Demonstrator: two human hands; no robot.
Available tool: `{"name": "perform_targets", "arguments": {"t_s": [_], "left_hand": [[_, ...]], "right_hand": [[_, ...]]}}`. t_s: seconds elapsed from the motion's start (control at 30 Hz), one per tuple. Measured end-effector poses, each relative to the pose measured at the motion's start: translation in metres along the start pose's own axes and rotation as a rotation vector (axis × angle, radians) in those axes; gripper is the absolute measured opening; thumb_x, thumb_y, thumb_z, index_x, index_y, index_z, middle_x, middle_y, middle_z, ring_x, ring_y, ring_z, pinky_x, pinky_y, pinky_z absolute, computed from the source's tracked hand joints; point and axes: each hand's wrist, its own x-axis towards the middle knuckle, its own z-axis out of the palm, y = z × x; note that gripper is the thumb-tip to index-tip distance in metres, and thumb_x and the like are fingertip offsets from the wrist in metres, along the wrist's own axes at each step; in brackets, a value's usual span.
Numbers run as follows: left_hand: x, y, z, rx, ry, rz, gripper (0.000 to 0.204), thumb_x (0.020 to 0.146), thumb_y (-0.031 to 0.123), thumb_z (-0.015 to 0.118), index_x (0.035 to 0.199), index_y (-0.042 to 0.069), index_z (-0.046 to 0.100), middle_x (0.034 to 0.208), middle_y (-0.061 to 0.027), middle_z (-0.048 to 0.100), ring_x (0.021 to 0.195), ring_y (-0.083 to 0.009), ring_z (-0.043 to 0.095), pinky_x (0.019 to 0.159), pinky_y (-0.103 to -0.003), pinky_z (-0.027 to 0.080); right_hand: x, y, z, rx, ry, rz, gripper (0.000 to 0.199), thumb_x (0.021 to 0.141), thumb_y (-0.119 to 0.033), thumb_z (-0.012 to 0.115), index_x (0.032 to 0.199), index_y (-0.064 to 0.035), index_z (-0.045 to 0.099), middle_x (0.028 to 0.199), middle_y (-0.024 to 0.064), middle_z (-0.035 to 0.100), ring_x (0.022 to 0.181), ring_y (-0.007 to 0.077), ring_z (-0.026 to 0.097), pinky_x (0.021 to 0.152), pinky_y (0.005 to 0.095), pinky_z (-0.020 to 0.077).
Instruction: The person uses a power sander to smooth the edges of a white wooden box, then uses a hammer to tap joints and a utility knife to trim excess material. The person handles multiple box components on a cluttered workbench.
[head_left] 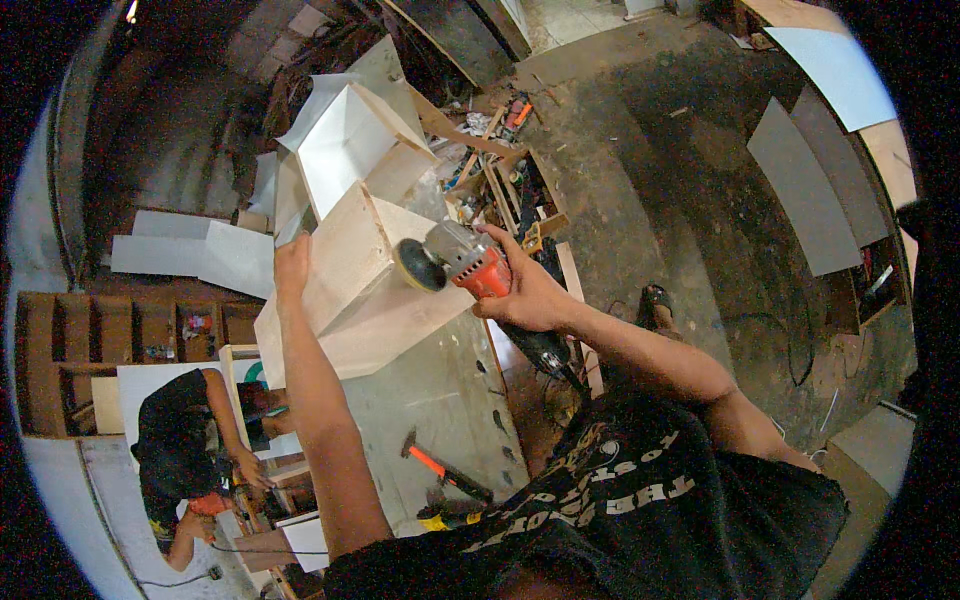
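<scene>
My right hand (pixel 530 285) is closed around a red and silver angle grinder (pixel 478 268). A round sanding disc (pixel 420 265) on its head lies against or very near the edge of a pale wooden box (pixel 345 262); I cannot tell whether they touch. The box rests tilted on a worn grey-green worktable (pixel 420 400). At its left side my left hand (pixel 292 268) grips the box edge, the fingertips partly hidden. A cord runs from the back of the grinder toward my body.
A hammer (pixel 440 468) with an orange handle lies on the worktable near me. Beyond the box stands a white-lined open box (pixel 345 150). A wooden tool crate (pixel 535 200) sits to the right. At lower left a co-worker (pixel 185 440) bends over wooden parts. Grey panels (pixel 800 185) lean at right.
</scene>
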Motion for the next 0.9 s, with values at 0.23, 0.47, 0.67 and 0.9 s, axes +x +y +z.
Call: {"name": "perform_targets", "arguments": {"t_s": [0.23, 0.47, 0.67, 0.9], "left_hand": [[0.0, 0.001, -0.001, -0.041, -0.071, -0.06, 0.061, 0.097, 0.049, 0.054, 0.079, -0.009, 0.061, 0.067, -0.0237, 0.055, 0.064, -0.0311, 0.052, 0.069, -0.049, 0.044], [-0.002, 0.002, 0.001, -0.033, -0.068, -0.012, 0.055, 0.098, 0.042, 0.051, 0.084, -0.01, 0.061, 0.071, -0.0281, 0.058, 0.065, -0.0334, 0.055, 0.07, -0.049, 0.044], [-0.001, 0.001, -0.004, -0.038, -0.096, -0.073, 0.061, 0.098, 0.046, 0.054, 0.079, -0.012, 0.057, 0.065, -0.012, 0.058, 0.066, -0.02, 0.053, 0.069, -0.041, 0.045], [0.002, -0.002, -0.002, 0.016, -0.119, -0.049, 0.058, 0.097, 0.044, 0.049, 0.084, -0.011, 0.062, 0.076, -0.0289, 0.063, 0.072, -0.0382, 0.06, 0.075, -0.051, 0.044]], "right_hand": [[-0.023, 0.062, -0.011, 0.118, -0.023, 0.212, 0.102, 0.073, -0.011, 0.08, 0.157, -0.0096, 0.023, 0.132, 0.0144, 0.057, 0.108, 0.0218, 0.061, 0.094, 0.0346, 0.0504], [-0.031, 0.114, -0.021, 0.026, 0.007, 0.339, 0.108, 0.071, -0.022, 0.084, 0.158, -0.0113, 0.021, 0.125, 0.0184, 0.063, 0.105, 0.0286, 0.064, 0.094, 0.0378, 0.0511], [-0.016, 0.052, -0.006, 0.012, 0.001, 0.136, 0.108, 0.072, -0.026, 0.084, 0.159, -0.014, 0.02, 0.127, 0.0243, 0.064, 0.113, 0.0372, 0.065, 0.103, 0.042, 0.0493], [0.003, 0.016, 0.01, 0.012, 0.003, -0.008, 0.108, 0.072, -0.024, 0.083, 0.158, -0.0114, 0.019, 0.124, 0.026, 0.065, 0.111, 0.0377, 0.066, 0.102, 0.0416, 0.0497]]}}
